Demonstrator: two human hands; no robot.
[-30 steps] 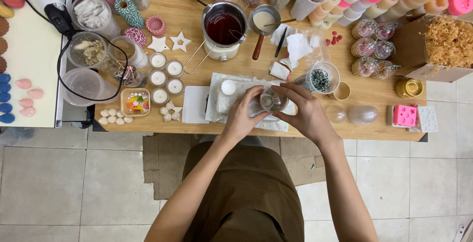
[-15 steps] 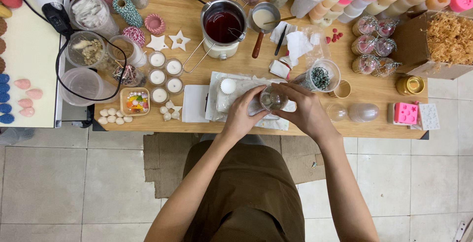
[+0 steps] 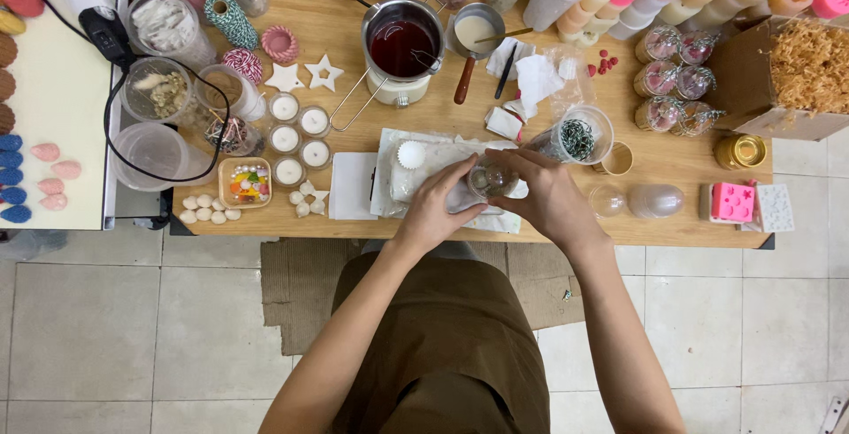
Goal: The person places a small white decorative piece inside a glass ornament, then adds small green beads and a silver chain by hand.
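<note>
Held: clear round shell (image 3: 492, 178), centre of frame, over the counter (image 3: 654, 156).
Hands: left hand (image 3: 439, 204) and right hand (image 3: 546, 194) both closed round it.
Handling: probably light, slick, brittle; grip the sides gently.

A small clear glass ball (image 3: 491, 178), round and see-through, with something dark inside; it is held just above the white sheet, near the bench's front edge.

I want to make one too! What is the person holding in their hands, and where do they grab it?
A small clear round ball-shaped container, held by its sides between the left hand and the right hand.
</note>
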